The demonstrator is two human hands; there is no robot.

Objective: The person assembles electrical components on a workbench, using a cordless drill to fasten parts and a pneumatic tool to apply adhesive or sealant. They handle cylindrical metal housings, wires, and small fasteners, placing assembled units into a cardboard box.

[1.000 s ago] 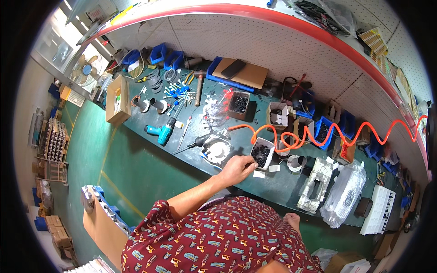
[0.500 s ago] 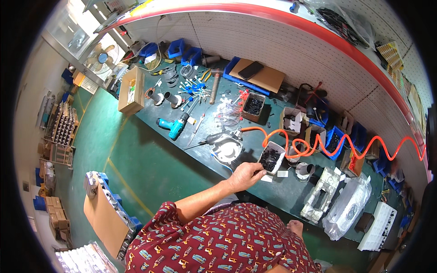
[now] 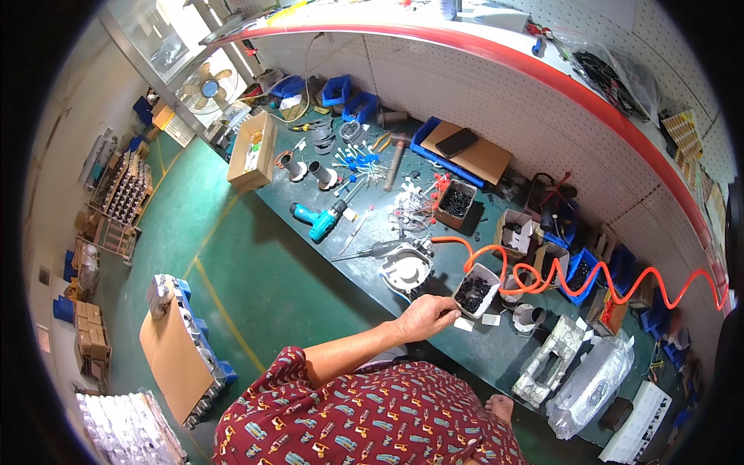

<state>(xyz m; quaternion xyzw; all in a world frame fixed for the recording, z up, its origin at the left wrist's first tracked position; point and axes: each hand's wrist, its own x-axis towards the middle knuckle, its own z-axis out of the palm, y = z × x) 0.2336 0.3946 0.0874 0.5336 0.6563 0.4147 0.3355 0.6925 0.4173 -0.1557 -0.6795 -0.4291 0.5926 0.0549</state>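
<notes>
Long green workbench [image 3: 496, 353] under a white pegboard wall. Teal cordless drill [image 3: 319, 222] far left, round grey casting [image 3: 406, 269] mid-bench. Left hand [image 3: 428, 316] pinched at the small white box of black screws [image 3: 475, 291]; grip contents indiscernible. Best lifted slowly, orange coiled hose [image 3: 558, 275] avoided. Right hand unseen.

floor: green with yellow lines [image 3: 225, 302] | far wall: white pegboard [image 3: 496, 85], red-edged shelf [image 3: 589, 93] | far left: fan [image 3: 208, 87], bright window [image 3: 159, 46] | bench: dark green workbench [image 3: 364, 267]
</notes>
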